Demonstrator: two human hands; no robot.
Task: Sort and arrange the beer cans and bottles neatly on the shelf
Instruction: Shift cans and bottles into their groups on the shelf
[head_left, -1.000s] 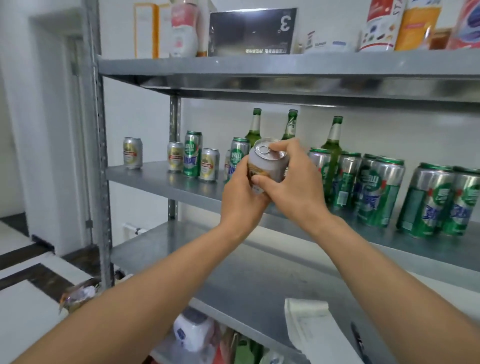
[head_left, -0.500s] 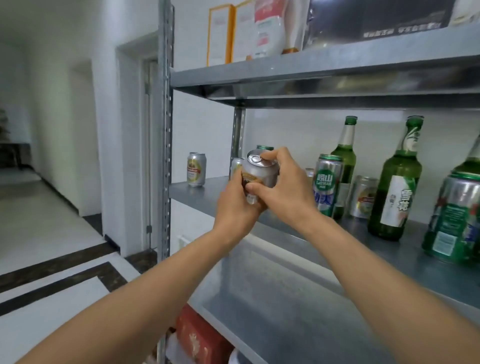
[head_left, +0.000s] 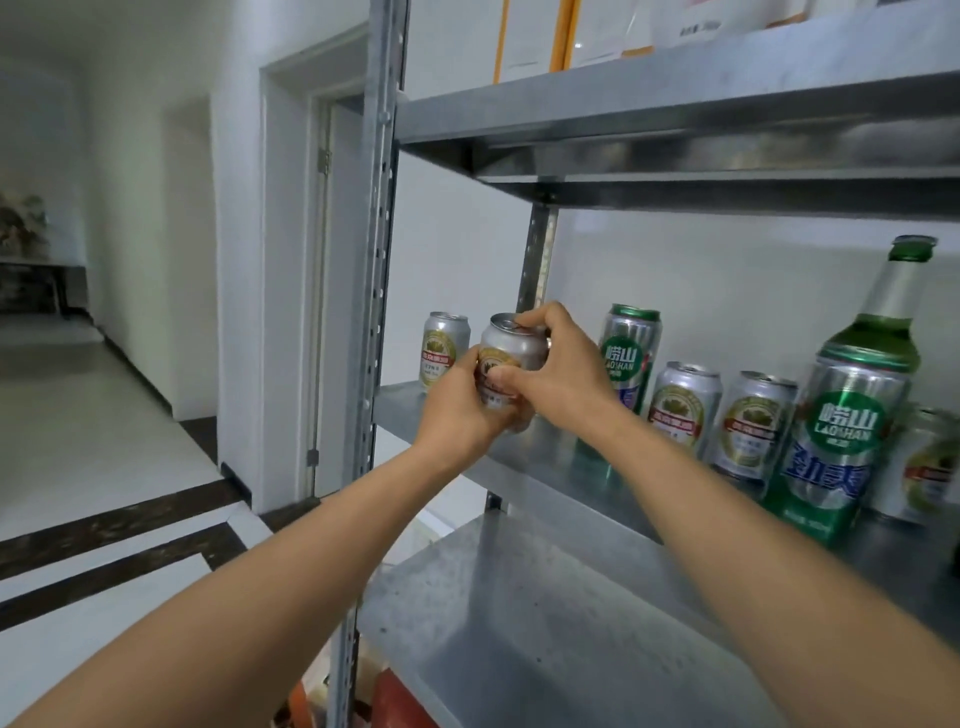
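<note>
Both hands hold one short silver can with a gold and red label (head_left: 511, 353) just above the left end of the middle metal shelf (head_left: 524, 457). My left hand (head_left: 465, 410) grips its lower side from the left. My right hand (head_left: 558, 371) grips its top and right side. A matching short can (head_left: 442, 349) stands just left of it at the shelf's end. To the right stand a tall green can (head_left: 629, 358), two more short cans (head_left: 681, 406) (head_left: 753, 423), a big tall green can (head_left: 841, 447) and a green bottle (head_left: 896, 299).
A steel upright post (head_left: 376, 260) runs close to the left of my hands. The upper shelf (head_left: 675, 109) hangs overhead with boxes on it. A lower shelf (head_left: 519, 623) lies below my arms. A doorway and a tiled hallway floor (head_left: 104, 441) lie to the left.
My view and both hands have swung left along the middle shelf with the can. The can now sits beside the lone short can at the left end.
</note>
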